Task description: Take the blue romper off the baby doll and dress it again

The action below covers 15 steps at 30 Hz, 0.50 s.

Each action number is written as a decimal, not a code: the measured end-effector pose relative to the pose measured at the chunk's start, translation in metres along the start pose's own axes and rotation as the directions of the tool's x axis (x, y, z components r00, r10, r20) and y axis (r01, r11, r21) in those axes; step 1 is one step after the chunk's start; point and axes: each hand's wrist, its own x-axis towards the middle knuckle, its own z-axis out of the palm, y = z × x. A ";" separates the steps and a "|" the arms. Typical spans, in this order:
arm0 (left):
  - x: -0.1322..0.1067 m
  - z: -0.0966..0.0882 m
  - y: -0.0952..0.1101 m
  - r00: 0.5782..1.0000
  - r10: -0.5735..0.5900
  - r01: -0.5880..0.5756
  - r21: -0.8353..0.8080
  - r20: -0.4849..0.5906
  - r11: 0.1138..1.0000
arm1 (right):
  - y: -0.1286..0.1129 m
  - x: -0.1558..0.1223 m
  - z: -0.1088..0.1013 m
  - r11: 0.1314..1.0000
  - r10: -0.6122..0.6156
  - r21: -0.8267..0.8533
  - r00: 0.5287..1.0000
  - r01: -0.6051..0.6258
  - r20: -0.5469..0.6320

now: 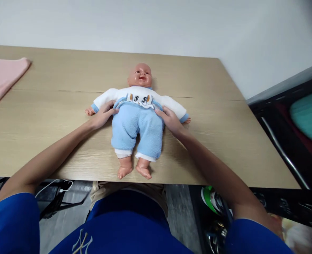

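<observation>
A baby doll (141, 75) lies on its back on the wooden table, head toward the wall and bare feet near the front edge. It wears a white top (118, 94) with blue cuffs and an animal face on the front, and fuzzy light blue pants (137, 123). At the left side of the waist, my left hand (105, 113) is closed, thumb and fingers pinching the top's blue hem. Mirroring it, my right hand (171, 119) pinches the hem at the right side. The hem looks bunched up above the pants. Some fingertips are hidden by the cloth.
A pink cloth (3, 77) lies at the table's far left. The wooden table (214, 91) meets a white wall behind. To the right stands a black shelf or rack (280, 141) with a teal item. Below the front edge are a cable and several objects on the floor.
</observation>
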 end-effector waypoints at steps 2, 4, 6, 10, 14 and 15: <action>-0.007 0.001 -0.007 1.000 -0.008 0.008 0.021 -0.013 1.000 | 0.006 -0.009 -0.003 0.999 0.005 0.036 1.000 -0.005 0.000; -0.010 0.006 -0.012 0.997 -0.049 0.044 -0.090 -0.054 0.995 | 0.009 -0.013 -0.001 0.992 0.042 0.118 0.999 -0.039 -0.028; -0.009 0.013 -0.014 0.992 -0.102 0.079 -0.266 -0.073 0.961 | 0.010 -0.012 0.003 0.974 0.097 0.211 0.994 -0.083 -0.055; -0.001 0.025 -0.012 0.992 -0.113 0.084 -0.401 -0.049 0.912 | 0.011 -0.004 0.008 0.966 0.093 0.246 0.994 -0.077 -0.053; 0.009 0.029 -0.009 0.997 -0.043 0.015 -0.359 -0.071 0.933 | 0.015 0.002 0.006 0.988 -0.003 0.157 0.999 0.012 -0.054; 0.011 0.029 -0.009 0.997 -0.032 0.005 -0.355 -0.071 0.935 | 0.016 0.003 0.004 0.989 -0.013 0.144 0.999 0.020 -0.053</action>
